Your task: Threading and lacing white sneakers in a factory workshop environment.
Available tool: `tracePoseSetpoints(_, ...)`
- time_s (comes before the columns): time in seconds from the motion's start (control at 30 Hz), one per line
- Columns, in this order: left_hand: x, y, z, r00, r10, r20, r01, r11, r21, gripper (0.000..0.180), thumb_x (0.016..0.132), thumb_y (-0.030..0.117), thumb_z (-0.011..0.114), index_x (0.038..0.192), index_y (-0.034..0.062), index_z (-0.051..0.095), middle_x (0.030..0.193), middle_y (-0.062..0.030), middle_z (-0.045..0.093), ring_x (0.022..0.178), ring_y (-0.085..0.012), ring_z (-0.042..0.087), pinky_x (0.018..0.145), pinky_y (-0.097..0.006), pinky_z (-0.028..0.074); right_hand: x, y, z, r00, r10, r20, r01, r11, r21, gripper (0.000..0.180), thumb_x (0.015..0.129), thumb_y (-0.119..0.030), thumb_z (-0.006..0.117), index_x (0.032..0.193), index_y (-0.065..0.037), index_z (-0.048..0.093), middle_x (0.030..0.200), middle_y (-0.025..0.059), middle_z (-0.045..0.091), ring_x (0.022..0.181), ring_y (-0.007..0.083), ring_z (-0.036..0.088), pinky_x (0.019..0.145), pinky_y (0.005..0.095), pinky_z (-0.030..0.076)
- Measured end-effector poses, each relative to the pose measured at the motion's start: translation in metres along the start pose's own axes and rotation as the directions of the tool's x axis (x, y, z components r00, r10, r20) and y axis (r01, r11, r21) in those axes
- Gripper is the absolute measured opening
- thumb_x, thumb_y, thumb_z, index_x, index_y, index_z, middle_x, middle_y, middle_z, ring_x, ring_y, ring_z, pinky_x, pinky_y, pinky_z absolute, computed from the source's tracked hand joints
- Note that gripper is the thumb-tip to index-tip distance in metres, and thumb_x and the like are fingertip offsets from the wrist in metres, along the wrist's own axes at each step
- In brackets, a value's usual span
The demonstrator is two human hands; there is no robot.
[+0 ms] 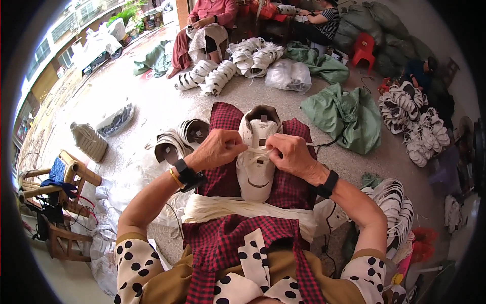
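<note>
An off-white low-cut sneaker [255,177] lies sole down on the lap, directly beneath the fingers, its rounded toe toward the wearer and its heel opening beyond the fingertips. The upper looks matte and pale, with a curved seam crossing the toe on the near side of the fingers. Beyond them, the padded collar is lined in brown, and a pale tongue with a small dark label stands within the opening. One small dark brown patch shows on the shoe's midline just past the fingers, another just nearer than them.

The left hand [218,149] has thumb and forefinger pinched together on a flat off-white shoelace [258,151] at the shoe's left edge. The right hand [293,156] has its fingertips curled together on the same lace at the right edge; the lace spans the gap between them.

Under the shoe, on both sides of the fingers, spreads a red-and-black checked cloth apron [216,181]. Nearer than the fingers, a thick bundle of cream strands [243,206] crosses the lap, close by the toe. Left of the left fingers sit pale shoes with dark brown lining [174,142].
</note>
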State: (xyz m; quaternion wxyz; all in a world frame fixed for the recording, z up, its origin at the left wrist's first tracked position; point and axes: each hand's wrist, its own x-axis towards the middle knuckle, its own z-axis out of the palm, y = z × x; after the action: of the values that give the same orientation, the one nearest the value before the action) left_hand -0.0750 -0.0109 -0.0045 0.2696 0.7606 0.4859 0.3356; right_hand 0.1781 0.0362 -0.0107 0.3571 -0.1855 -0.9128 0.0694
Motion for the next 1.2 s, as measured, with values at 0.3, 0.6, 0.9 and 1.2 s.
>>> tracePoseSetpoints(0.3,-0.002,-0.039,-0.049,0.967,-0.247,-0.063,0.25,0.966,0.06,0.019,0.091,0.02,0.071,0.089,0.0007,0.072,0.072,-0.0002,0.062,0.065,-0.0078,0.056,0.054,-0.026,0.044,-0.005,0.006,-0.01,0.954,0.2,0.224,-0.202,0.979,-0.016,0.02,0.077,-0.002,0.054,0.097,-0.002,0.055,0.065,0.0143,0.061,0.062,0.033,0.066,0.06,0.043,0.054)
tracePoseSetpoints(0.6,-0.034,0.025,0.016,0.938,0.342,0.056,-0.338,0.867,0.365,0.031,0.069,0.021,0.083,0.092,0.0078,0.068,0.101,-0.008,0.05,0.098,-0.027,0.048,0.087,-0.041,0.038,-0.004,0.01,-0.027,0.966,0.258,-0.025,-0.254,0.961,0.106,0.016,0.095,-0.013,0.054,0.094,0.002,0.058,0.084,0.016,0.061,0.076,0.0351,0.061,0.073,0.0446,0.05)
tracePoseSetpoints(0.9,-0.015,0.016,0.007,0.992,0.059,0.114,-0.037,0.983,-0.181,0.027,0.091,0.022,0.067,0.081,-0.002,0.062,0.1,-0.009,0.051,0.094,-0.0206,0.05,0.083,-0.034,0.042,-0.005,0.014,-0.014,0.943,0.323,0.084,-0.329,0.941,0.076,0.036,0.099,-0.026,0.055,0.079,0.004,0.058,0.07,0.0216,0.058,0.067,0.0407,0.061,0.062,0.0482,0.046)
tracePoseSetpoints(1.2,-0.004,0.006,0.013,0.997,0.007,0.074,0.008,0.98,-0.201,0.037,0.085,0.025,0.077,0.068,0.0021,0.054,0.102,-0.0049,0.051,0.084,-0.0121,0.048,0.071,-0.029,0.041,-0.008,0.019,-0.013,0.895,0.402,0.192,-0.415,0.909,0.029,0.044,0.094,-0.031,0.063,0.067,0.003,0.057,0.053,0.0186,0.045,0.049,0.0266,0.052,0.053,0.0415,0.042)
